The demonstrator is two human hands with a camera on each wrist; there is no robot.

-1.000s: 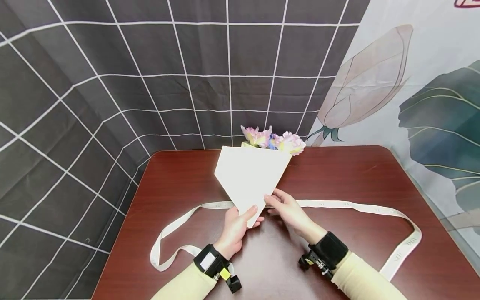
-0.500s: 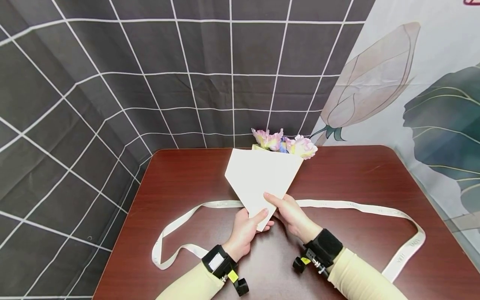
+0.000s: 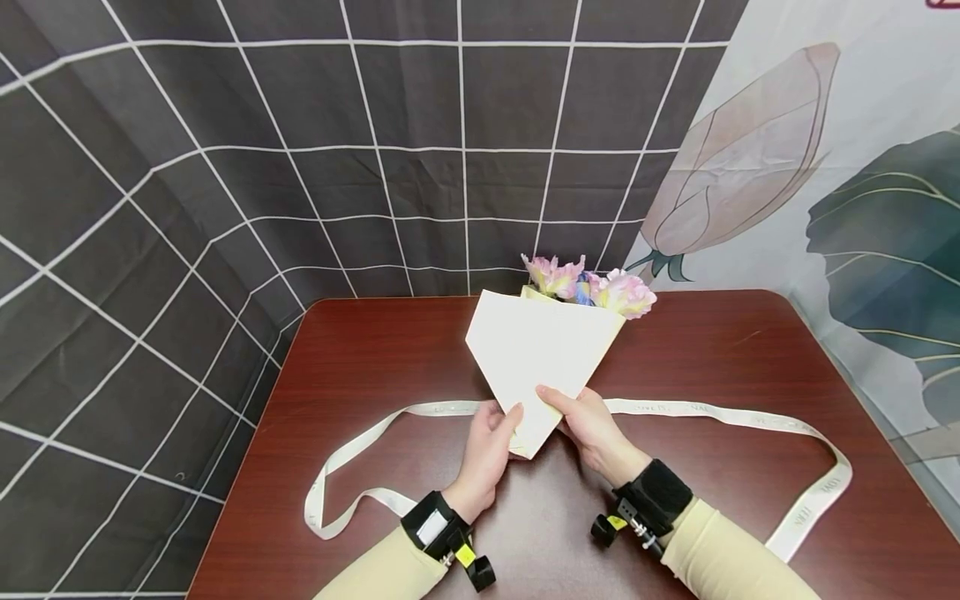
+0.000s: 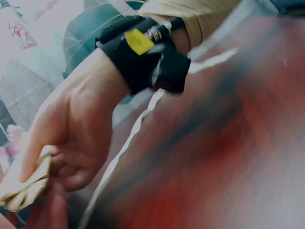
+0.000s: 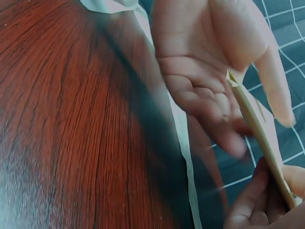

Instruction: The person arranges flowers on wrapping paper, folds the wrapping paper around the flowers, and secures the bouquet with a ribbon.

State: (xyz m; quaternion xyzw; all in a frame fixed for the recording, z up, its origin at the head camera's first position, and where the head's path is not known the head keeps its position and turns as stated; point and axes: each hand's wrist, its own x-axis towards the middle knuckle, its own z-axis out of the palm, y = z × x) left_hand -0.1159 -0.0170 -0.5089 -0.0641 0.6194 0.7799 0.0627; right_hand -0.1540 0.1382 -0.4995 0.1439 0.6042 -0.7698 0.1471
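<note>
A flower bouquet [image 3: 543, 358] in a white paper cone tilts over the table, its pink and yellow blooms [image 3: 622, 292] showing at the top. My right hand [image 3: 598, 435] grips the cone's lower right side, thumb on the front and fingers behind; the left wrist view shows this right hand [image 4: 81, 129] around the paper's folded end. My left hand [image 3: 483, 454] is at the cone's lower left edge. In the right wrist view, the left hand [image 5: 209, 62] has its thumb straight and its fingers loosely bent about the paper edge [image 5: 259, 133], without a visible pinch.
A long white printed ribbon [image 3: 697, 410] lies across the reddish-brown table [image 3: 375, 350], passing behind the bouquet and curving forward at both sides. A dark grid-patterned cloth [image 3: 405, 167] hangs behind, and a floral-printed cloth [image 3: 765, 167] at the right.
My right hand has moved from the cone's side to gripping it. The bouquet has shifted right. My left hand has loosened from the cone's tip and slid up its left edge.
</note>
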